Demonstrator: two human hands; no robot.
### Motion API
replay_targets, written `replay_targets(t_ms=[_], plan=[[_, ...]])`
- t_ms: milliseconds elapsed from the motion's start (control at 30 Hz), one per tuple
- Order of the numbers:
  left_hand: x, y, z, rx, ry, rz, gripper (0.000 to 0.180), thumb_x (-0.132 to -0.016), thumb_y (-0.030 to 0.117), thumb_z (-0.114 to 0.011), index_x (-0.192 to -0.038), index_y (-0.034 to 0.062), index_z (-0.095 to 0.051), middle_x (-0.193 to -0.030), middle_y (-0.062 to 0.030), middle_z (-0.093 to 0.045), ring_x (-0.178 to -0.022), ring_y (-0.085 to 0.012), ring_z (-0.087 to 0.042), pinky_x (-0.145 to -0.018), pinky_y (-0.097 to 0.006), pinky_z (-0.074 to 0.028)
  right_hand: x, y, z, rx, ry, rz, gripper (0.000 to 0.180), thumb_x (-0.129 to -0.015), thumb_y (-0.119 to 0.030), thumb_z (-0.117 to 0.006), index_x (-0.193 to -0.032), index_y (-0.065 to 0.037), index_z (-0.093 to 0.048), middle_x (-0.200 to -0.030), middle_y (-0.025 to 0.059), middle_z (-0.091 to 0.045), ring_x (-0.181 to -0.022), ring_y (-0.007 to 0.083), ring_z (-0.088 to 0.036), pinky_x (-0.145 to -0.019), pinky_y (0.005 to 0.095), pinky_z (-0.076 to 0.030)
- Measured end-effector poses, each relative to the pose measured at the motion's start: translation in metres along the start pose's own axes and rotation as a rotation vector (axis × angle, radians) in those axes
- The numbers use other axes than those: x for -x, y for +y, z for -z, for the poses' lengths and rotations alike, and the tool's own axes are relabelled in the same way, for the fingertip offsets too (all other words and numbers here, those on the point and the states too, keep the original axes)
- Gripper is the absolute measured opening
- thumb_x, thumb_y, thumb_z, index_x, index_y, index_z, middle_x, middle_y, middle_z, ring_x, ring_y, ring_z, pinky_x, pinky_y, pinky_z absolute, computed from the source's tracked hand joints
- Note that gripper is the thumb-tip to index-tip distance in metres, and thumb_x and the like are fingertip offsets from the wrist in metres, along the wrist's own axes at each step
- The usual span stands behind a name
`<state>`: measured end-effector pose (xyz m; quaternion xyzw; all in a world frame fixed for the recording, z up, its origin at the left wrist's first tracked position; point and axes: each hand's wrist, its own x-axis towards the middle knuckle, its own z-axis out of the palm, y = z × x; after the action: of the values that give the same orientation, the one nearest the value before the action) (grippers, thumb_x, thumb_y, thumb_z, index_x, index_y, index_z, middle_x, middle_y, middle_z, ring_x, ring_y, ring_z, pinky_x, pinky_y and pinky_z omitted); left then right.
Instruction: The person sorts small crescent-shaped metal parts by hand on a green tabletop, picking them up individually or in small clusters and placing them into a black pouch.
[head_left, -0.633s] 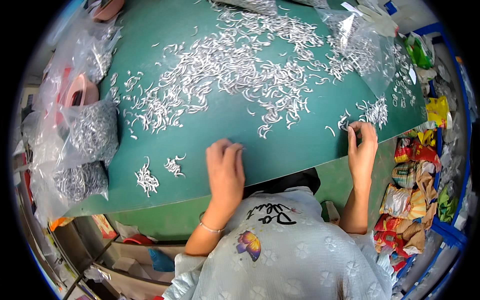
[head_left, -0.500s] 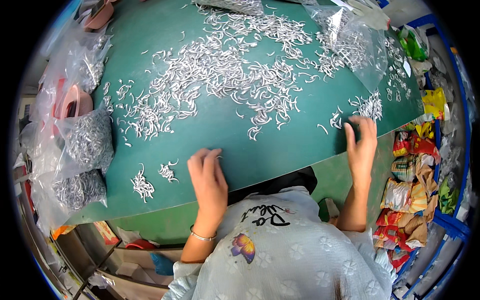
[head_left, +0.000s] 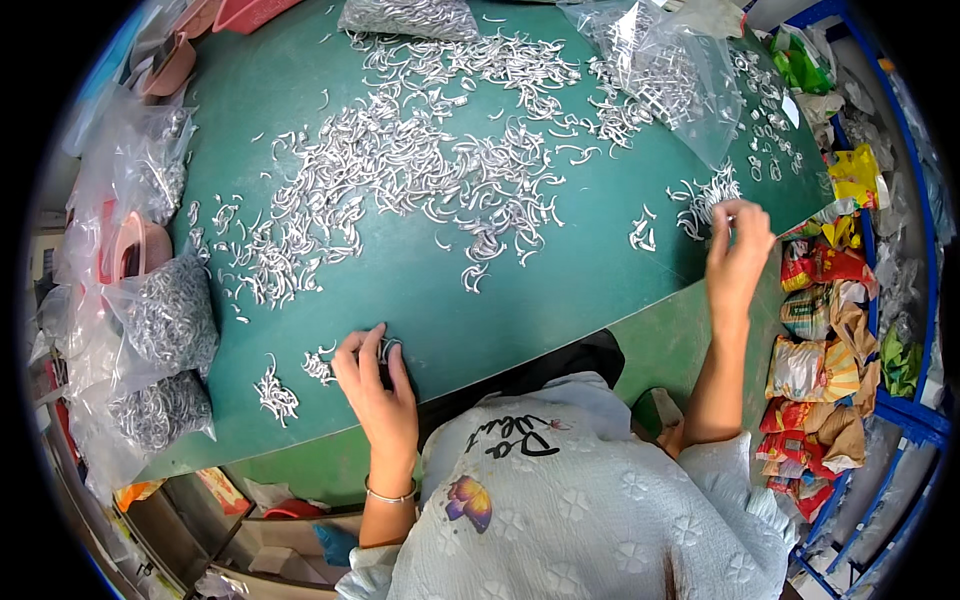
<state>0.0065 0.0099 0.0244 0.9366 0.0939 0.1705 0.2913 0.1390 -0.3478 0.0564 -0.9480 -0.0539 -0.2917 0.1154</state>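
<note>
Small curved silvery pieces lie spread in a wide heap across the green table. Near the front edge at left, my left hand rests with bent fingers, and grey curved pieces show between its thumb and fingers. Just left of it sit two little piles, a smaller one and a longer one. Over on the right, my right hand has its thumb and fingertips drawn together at the near side of a dense pile. What those fingertips hold is too small to name. A few loose pieces lie left of that hand.
Clear bags of pieces stand along the left side, at the far edge and at the far right. Pink bowls are at left. Colourful packets fill the right side beside a blue rack.
My left hand has moved left and nearer, toward the two little piles. The right hand has shifted to the dense pile, its thumb and fingers closing. The whole view has shifted slightly.
</note>
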Motion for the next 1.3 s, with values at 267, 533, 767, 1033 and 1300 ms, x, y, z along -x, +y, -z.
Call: replay_targets(t_ms=[267, 533, 767, 1033, 1300], plan=[[-0.001, -0.002, 0.001, -0.088, 0.022, 0.007, 0.031, -0.084, -0.004, -0.065, -0.113, 0.0028, -0.063, -0.113, -0.0157, -0.055, -0.106, -0.033, -0.053, -0.093, -0.041, -0.041, -0.006, -0.025, -0.006, -0.131, -0.119, -0.002, 0.018, -0.085, -0.012, -0.068, -0.1, -0.003, -0.064, -0.105, 0.0116, -0.061, -0.102, 0.0303, -0.054, -0.087, 0.0406, -0.04], [-0.037, 0.053, -0.032, 0.052, -0.235, -0.22, 0.049, -0.082, 0.001, -0.067, -0.13, 0.0087, -0.056, -0.134, -0.0156, -0.049, -0.123, -0.036, -0.046, -0.102, -0.045, -0.035, 0.003, -0.117, -0.033, -0.433, -0.478, 0.272, 0.052, -0.08, -0.017, -0.073, -0.126, -0.002, -0.054, -0.135, 0.0178, -0.048, -0.128, 0.0386, -0.043, -0.103, 0.0469, -0.036], [-0.056, 0.052, -0.056, 0.135, -0.237, -0.259, 0.041, -0.084, -0.009, -0.056, -0.123, 0.0039, -0.059, -0.13, -0.0169, -0.051, -0.114, -0.0374, -0.049, -0.097, -0.043, -0.042, 0.028, -0.136, -0.048, -0.627, -0.495, 0.277, 0.048, -0.081, -0.012, -0.071, -0.125, -0.001, -0.055, -0.134, 0.0186, -0.05, -0.128, 0.0395, -0.044, -0.104, 0.0458, -0.038], [-0.06, 0.05, -0.057, 0.187, -0.204, -0.24, 0.032, -0.084, -0.009, -0.059, -0.113, 0.0016, -0.062, -0.117, -0.0154, -0.056, -0.104, -0.033, -0.054, -0.089, -0.04, -0.046, -0.015, -0.012, -0.024, -0.124, -0.222, -0.041, 0.017, -0.082, -0.01, -0.07, -0.097, -0.003, -0.067, -0.097, 0.0124, -0.062, -0.093, 0.0327, -0.056, -0.082, 0.0424, -0.042], [-0.076, 0.05, -0.06, 0.451, -0.164, -0.022, 0.016, -0.088, -0.007, -0.061, -0.102, -0.0014, -0.065, -0.098, -0.0092, -0.064, -0.08, -0.018, -0.062, -0.069, -0.027, -0.05, -0.012, -0.108, -0.04, -0.562, -0.484, 0.333, 0.042, -0.076, -0.016, -0.076, -0.114, -0.006, -0.061, -0.118, 0.01, -0.057, -0.112, 0.031, -0.05, -0.093, 0.0409, -0.039]])
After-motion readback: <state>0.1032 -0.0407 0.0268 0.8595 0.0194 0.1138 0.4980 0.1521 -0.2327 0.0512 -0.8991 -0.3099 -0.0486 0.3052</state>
